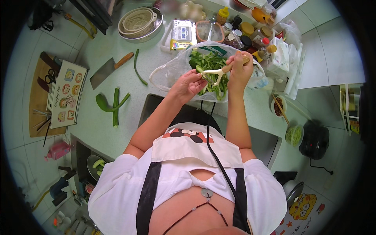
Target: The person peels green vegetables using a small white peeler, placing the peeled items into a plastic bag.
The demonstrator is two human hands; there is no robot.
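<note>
My right hand (pixel 239 72) is closed around the wooden handle of a Y-shaped peeler (pixel 213 72) with a cream head. Pinched in the fingers of my left hand (pixel 187 87) is a green vegetable piece (pixel 199 69), largely hidden, right beside the peeler's head. Both hands are over an open clear plastic bag (pixel 164 76) that contains a heap of green peelings and leafy scraps (pixel 213 60). To the left, two long green vegetable pieces (pixel 116 111) lie crossed on the counter, one of them curved.
A cleaver (pixel 103 73) and a thin green strip (pixel 140 68) lie left of the bag. Behind stand colanders (pixel 137 23), a wipes pack (pixel 183 33) and several seasoning jars (pixel 247 29). A bowl of cut green pieces (pixel 98 166) sits at lower left. A black cable (pixel 211 145) hangs before me.
</note>
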